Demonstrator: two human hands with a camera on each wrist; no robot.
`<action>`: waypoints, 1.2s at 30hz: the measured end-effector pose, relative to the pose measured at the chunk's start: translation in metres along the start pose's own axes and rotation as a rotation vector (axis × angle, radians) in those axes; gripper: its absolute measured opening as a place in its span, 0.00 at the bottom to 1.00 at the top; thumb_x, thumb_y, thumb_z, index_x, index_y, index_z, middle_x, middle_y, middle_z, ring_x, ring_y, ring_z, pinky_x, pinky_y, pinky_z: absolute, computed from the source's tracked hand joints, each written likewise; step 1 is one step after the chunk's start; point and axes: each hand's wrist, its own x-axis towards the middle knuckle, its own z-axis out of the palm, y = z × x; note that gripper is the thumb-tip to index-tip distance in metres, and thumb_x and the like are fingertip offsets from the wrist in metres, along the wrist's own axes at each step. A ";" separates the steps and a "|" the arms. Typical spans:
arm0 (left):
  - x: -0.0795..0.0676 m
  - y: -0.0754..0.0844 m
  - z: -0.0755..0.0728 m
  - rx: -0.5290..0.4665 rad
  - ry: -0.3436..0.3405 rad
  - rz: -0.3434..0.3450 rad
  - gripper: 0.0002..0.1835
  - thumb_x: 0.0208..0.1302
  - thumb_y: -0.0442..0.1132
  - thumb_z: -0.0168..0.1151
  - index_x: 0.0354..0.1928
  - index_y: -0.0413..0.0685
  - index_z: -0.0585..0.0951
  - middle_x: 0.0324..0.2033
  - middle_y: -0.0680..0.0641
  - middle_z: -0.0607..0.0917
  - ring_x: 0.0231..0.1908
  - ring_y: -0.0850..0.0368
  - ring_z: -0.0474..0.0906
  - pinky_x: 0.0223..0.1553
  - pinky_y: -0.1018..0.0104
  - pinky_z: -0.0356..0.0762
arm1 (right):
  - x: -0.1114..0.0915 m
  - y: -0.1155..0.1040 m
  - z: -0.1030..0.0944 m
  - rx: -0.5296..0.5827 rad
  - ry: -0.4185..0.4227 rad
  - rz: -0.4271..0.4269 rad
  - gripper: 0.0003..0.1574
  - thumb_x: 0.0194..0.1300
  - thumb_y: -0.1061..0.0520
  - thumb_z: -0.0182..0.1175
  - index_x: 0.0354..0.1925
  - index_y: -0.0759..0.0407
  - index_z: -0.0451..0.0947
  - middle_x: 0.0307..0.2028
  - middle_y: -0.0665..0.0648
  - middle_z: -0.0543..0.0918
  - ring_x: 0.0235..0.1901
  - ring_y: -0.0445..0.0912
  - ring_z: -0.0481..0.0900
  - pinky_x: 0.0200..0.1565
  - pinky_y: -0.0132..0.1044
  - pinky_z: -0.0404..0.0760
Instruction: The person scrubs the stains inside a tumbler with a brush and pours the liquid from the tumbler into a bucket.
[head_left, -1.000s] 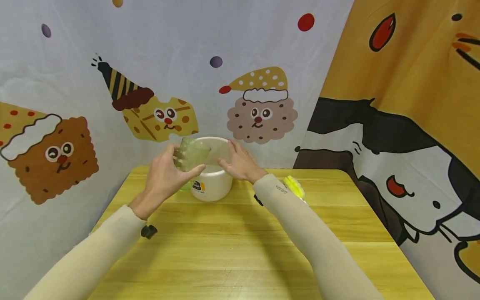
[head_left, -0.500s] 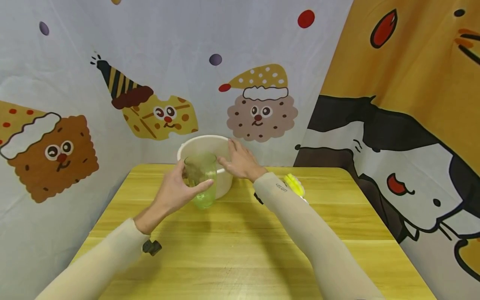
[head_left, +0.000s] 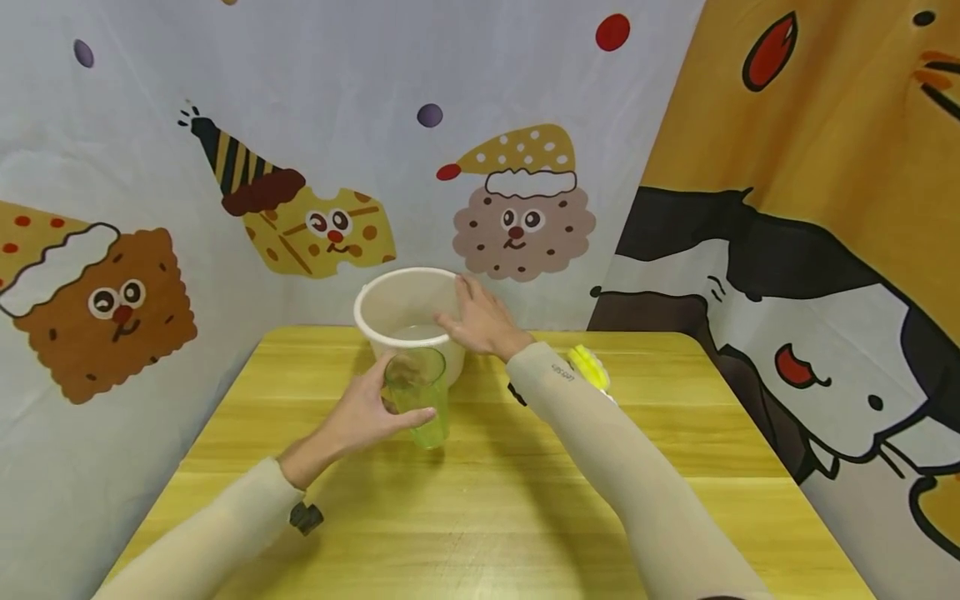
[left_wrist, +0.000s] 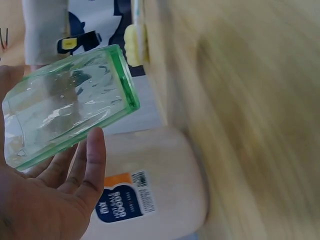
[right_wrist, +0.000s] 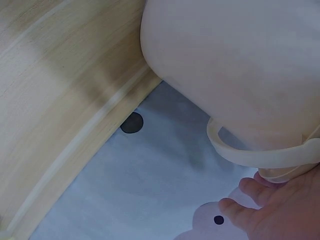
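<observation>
My left hand (head_left: 363,412) holds a clear green cup (head_left: 420,396), with the thumb on the near side and the fingers behind it. The cup is nearly upright, mouth up, in front of a white bucket (head_left: 382,321). Seen from the left wrist, drops cling to the cup's wall and its thick base (left_wrist: 125,80) is off the table. My right hand (head_left: 483,321) grips the bucket's right rim, thumb inside and fingers outside. The right wrist view shows those fingers (right_wrist: 257,192) below the rim, beside the bucket's handle (right_wrist: 250,156). What lies in the bucket is unclear.
A yellow scrubbing sponge or brush (head_left: 588,367), partly hidden, lies behind my right forearm on the wooden table (head_left: 465,517). A printed cloth (head_left: 322,100) hangs right behind the table's back edge. The bucket stands near that edge.
My left hand has brought the cup from the bucket's upper left rim down and toward me, turning it from tilted to nearly upright. My right hand has stayed on the rim.
</observation>
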 end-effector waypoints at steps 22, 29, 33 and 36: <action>-0.007 -0.028 0.029 0.095 -0.100 -0.057 0.61 0.63 0.58 0.89 0.89 0.46 0.64 0.69 0.36 0.90 0.59 0.45 0.93 0.56 0.47 0.95 | -0.003 -0.001 0.001 -0.014 -0.002 -0.015 0.62 0.87 0.28 0.47 0.95 0.64 0.43 0.95 0.68 0.51 0.89 0.73 0.62 0.90 0.73 0.61; -0.006 -0.030 0.031 0.071 -0.114 -0.036 0.61 0.64 0.56 0.89 0.90 0.47 0.63 0.71 0.35 0.88 0.65 0.39 0.90 0.53 0.54 0.97 | -0.001 0.000 0.002 -0.021 0.002 -0.021 0.63 0.86 0.27 0.47 0.95 0.64 0.43 0.95 0.68 0.51 0.89 0.72 0.63 0.90 0.73 0.61; -0.006 -0.031 0.031 0.045 -0.121 -0.035 0.61 0.65 0.56 0.89 0.90 0.47 0.62 0.72 0.34 0.87 0.67 0.36 0.89 0.53 0.53 0.97 | -0.001 0.001 0.001 -0.022 -0.002 -0.022 0.63 0.86 0.27 0.46 0.95 0.64 0.43 0.95 0.68 0.52 0.89 0.71 0.63 0.90 0.72 0.62; -0.006 -0.031 0.031 0.029 -0.121 -0.031 0.62 0.66 0.55 0.89 0.91 0.47 0.61 0.73 0.34 0.87 0.67 0.35 0.89 0.53 0.52 0.98 | 0.000 0.001 0.000 -0.017 0.005 -0.023 0.63 0.85 0.26 0.46 0.95 0.64 0.43 0.95 0.68 0.52 0.89 0.72 0.63 0.90 0.72 0.62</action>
